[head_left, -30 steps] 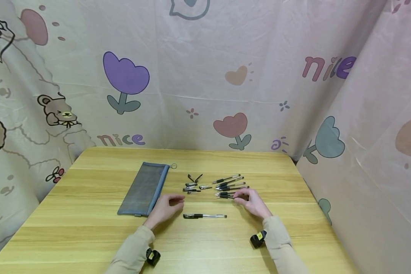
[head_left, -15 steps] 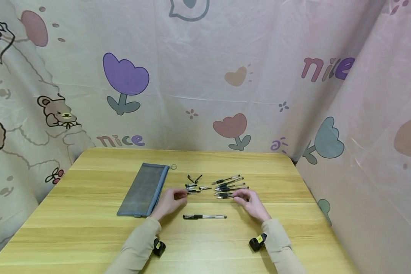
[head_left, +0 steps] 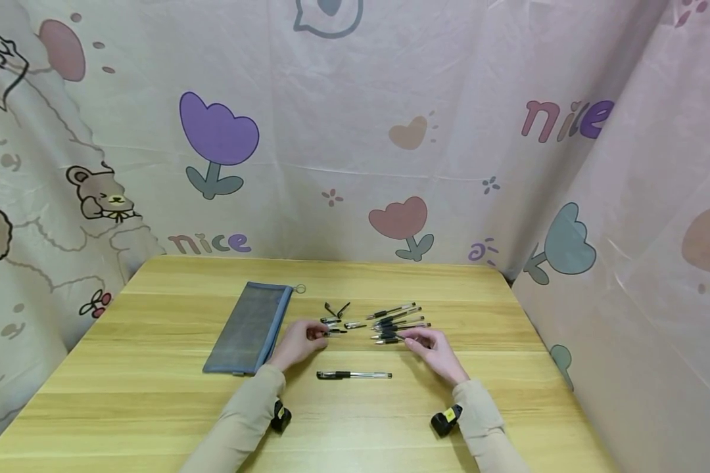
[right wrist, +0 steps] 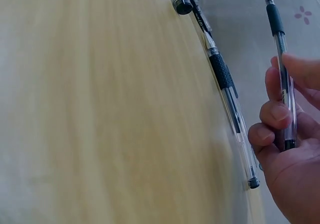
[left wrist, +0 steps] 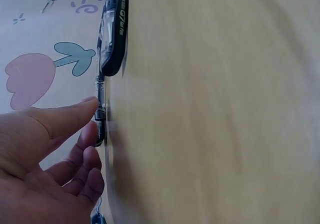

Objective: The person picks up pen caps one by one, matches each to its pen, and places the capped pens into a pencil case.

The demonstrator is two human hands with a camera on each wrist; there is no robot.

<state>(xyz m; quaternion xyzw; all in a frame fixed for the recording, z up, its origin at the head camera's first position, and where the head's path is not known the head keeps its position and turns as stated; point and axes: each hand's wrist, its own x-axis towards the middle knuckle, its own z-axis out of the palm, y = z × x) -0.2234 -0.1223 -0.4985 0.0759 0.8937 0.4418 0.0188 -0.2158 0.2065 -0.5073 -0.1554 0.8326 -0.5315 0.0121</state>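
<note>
My right hand (head_left: 430,351) grips an uncapped gel pen (right wrist: 281,45), its bare tip pointing away from the palm in the right wrist view. Below it on the table lies another uncapped pen (right wrist: 221,70). At the small pile of black and clear pen caps (head_left: 334,320), my left hand (head_left: 300,343) has thumb and forefinger on one pen cap (left wrist: 100,115), pinching it at the tabletop. A capped pen (head_left: 354,375) lies crosswise between me and the piles. More uncapped pens (head_left: 398,320) are fanned out by the right hand.
A grey-blue mesh zip pouch (head_left: 245,328) with a ring on its zip lies flat left of the caps. The wooden table (head_left: 355,433) meets a patterned curtain (head_left: 307,144) at the back and sides.
My left hand has moved right and slightly forward to the pen caps, its fingers coming together there. The right hand has barely moved, with the pen in it.
</note>
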